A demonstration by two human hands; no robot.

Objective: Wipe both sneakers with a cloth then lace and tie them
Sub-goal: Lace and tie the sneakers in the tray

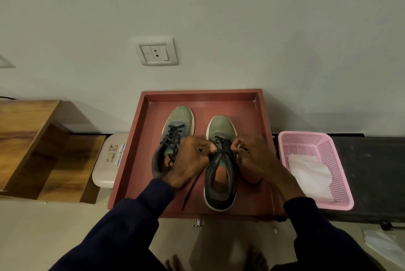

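At the far left stands a set of wooden steps. Just beside it is a pale plastic stool with stickers on top. On the wall above is a socket plate.

Next comes a red tray holding both sneakers, toes toward the wall. The left sneaker is laced, and its heel is partly hidden behind the left hand. That hand reaches across to the right sneaker, its grip clenched on the black lace over the tongue. A loose end of the lace trails down the tray floor between the two shoes.

The right hand meets it from the other side, fingers curled and pinching the same lace. It covers the shoe's right flank. Both dark sleeves cross the near rim of the tray.

To the right, a pink basket sits on a dark worktop, touching the tray's edge or very nearly. A white cloth lies inside it.
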